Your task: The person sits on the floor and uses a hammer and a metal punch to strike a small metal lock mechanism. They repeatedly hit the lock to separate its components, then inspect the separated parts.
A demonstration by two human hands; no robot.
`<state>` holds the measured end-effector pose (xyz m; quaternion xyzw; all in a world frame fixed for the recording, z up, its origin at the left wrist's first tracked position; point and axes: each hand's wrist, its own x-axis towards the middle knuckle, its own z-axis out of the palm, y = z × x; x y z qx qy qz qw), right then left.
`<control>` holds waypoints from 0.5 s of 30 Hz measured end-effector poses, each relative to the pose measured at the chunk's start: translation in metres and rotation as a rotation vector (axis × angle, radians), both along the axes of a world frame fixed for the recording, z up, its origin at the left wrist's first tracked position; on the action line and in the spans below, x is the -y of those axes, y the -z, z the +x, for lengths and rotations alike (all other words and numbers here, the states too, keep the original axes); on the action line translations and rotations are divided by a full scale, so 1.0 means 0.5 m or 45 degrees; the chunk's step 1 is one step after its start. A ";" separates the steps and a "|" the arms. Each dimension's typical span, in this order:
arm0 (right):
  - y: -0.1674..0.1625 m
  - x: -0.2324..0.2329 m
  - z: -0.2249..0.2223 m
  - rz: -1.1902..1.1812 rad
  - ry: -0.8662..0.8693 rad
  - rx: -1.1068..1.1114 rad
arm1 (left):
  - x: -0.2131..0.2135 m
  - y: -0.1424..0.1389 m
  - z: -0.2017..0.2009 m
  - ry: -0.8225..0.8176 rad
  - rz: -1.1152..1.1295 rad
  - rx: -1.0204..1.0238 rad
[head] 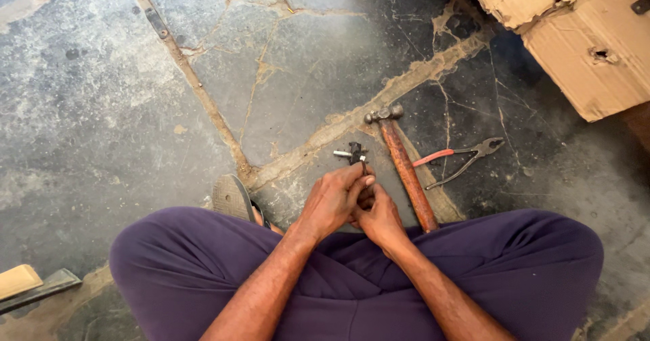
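I sit cross-legged on a stone floor with both hands together above my lap. My left hand (333, 200) and my right hand (376, 214) grip a small dark metal part (355, 153) with a short silver pin sticking out to its left. The part pokes up from between my fingertips. Just right of my hands a hammer (405, 168) with a reddish wooden handle lies on the floor, its metal head pointing away from me. Pliers (462, 159) with one red grip lie farther right, jaws open.
A torn cardboard box (575, 29) stands at the upper right. A sandal (231, 197) shows beside my left knee. A pale wooden block on a dark metal bar (30, 285) lies at the lower left. The floor is cracked grey stone with sandy joints.
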<state>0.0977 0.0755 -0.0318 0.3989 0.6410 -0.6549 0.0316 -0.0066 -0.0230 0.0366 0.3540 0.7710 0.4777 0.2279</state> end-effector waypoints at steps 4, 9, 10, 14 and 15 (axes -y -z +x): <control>0.001 0.000 0.000 -0.013 0.011 -0.008 | 0.002 0.004 0.000 0.047 -0.063 -0.153; 0.012 0.000 0.002 0.000 0.007 0.035 | 0.001 0.003 0.001 0.044 -0.039 -0.100; 0.014 0.000 0.002 0.007 0.006 0.045 | 0.000 0.003 0.002 0.054 -0.076 -0.110; 0.011 -0.002 0.001 0.019 0.006 0.014 | 0.000 0.004 0.002 0.084 -0.170 -0.111; 0.007 -0.006 0.002 0.052 -0.032 0.011 | 0.001 0.004 0.002 0.086 -0.178 -0.103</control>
